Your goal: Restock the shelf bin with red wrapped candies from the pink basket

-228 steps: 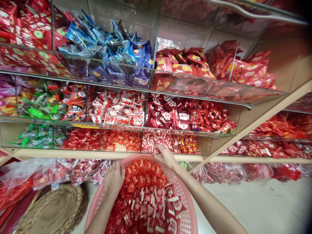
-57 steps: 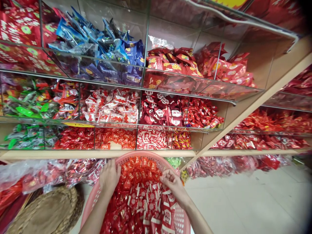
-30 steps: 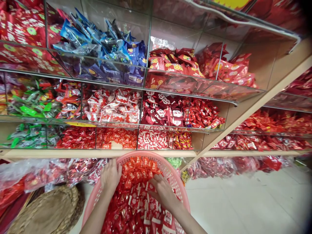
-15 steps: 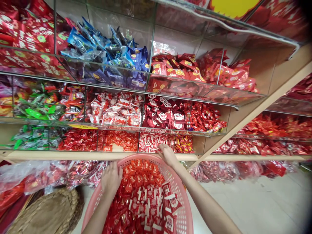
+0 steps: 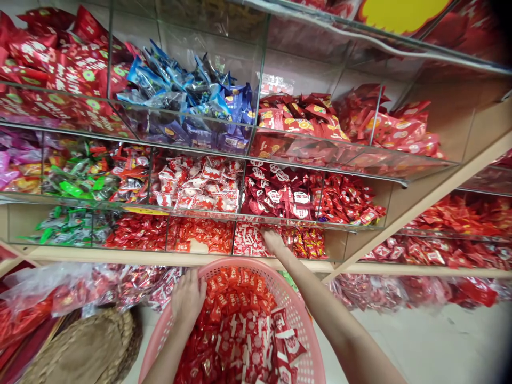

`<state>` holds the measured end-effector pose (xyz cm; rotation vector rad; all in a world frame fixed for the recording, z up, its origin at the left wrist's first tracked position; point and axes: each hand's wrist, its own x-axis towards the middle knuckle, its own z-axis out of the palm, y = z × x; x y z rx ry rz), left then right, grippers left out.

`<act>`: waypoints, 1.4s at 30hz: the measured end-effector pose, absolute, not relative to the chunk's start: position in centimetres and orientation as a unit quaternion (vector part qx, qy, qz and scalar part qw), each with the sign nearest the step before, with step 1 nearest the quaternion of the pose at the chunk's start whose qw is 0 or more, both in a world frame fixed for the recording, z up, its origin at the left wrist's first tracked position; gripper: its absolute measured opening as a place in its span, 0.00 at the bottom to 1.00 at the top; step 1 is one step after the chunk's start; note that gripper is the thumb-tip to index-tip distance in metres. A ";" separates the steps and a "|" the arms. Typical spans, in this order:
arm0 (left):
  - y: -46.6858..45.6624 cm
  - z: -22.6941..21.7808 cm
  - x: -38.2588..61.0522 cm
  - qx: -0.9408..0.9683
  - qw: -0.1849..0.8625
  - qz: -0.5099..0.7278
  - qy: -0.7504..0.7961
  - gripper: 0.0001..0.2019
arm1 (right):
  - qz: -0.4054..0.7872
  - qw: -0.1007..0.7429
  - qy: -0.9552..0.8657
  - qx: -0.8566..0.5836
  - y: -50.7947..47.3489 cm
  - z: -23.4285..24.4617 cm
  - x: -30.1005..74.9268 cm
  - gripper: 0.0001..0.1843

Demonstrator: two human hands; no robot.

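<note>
A pink plastic basket [image 5: 311,320] with a perforated wall stands low in front of me, filled with red-wrapped candies [image 5: 244,333]. Its left rim is in my left hand [image 5: 187,298], whose fingers lie over the edge. My right hand [image 5: 273,242] is at a bottom-shelf compartment of small red-and-white wrapped candies [image 5: 248,239]. Its fingertips dip among the wrappers and cannot be made out. Just right of that hand are red-and-yellow candies [image 5: 310,242]; orange-red packets [image 5: 204,234] fill the compartment on the left.
Clear dividers and a wooden ledge [image 5: 140,257] front the shelves. Blue packets [image 5: 176,80] and larger red bags [image 5: 302,117] sit higher up. Plastic bags of candy [image 5: 96,288] lie under the ledge. A round woven basket [image 5: 86,346] stands on the floor at left.
My right hand has gone from the front edge of the bottom shelf farther in among the red-and-white candies. My left hand stays on the basket rim. The view has shifted slightly.
</note>
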<state>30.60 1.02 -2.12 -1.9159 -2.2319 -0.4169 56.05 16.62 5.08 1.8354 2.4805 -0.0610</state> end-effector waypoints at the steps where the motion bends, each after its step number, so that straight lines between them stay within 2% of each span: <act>1: 1.0 -2.2 30.6 -0.642 0.085 -0.141 -0.749 0.19 | -0.020 0.027 0.802 0.596 16.6 5.1 56.1 0.18; 8: 1.1 -2.2 30.5 -0.643 0.083 -0.142 -0.748 0.19 | -0.007 -0.009 0.800 0.600 15.4 6.2 56.6 0.16; 14: 1.1 -1.9 30.7 -0.640 0.082 -0.133 -0.753 0.19 | -0.027 -0.182 0.839 0.512 9.7 7.4 56.2 0.10; 18: 1.1 -1.8 30.7 -0.643 0.084 -0.130 -0.750 0.19 | -0.097 -0.226 0.848 0.470 3.2 6.4 54.9 0.10; 24: 1.1 -1.9 30.7 -0.641 0.088 -0.127 -0.752 0.19 | -0.140 -0.152 0.854 0.477 -4.0 3.0 53.3 0.12; 33: 1.1 -1.8 30.7 -0.641 0.078 -0.127 -0.753 0.19 | -0.075 -0.035 0.866 0.493 -6.0 0.6 51.7 0.08; 42: 1.1 -1.9 30.6 -0.640 0.087 -0.131 -0.752 0.19 | -0.042 -0.033 0.870 0.490 -5.8 -0.2 50.8 0.06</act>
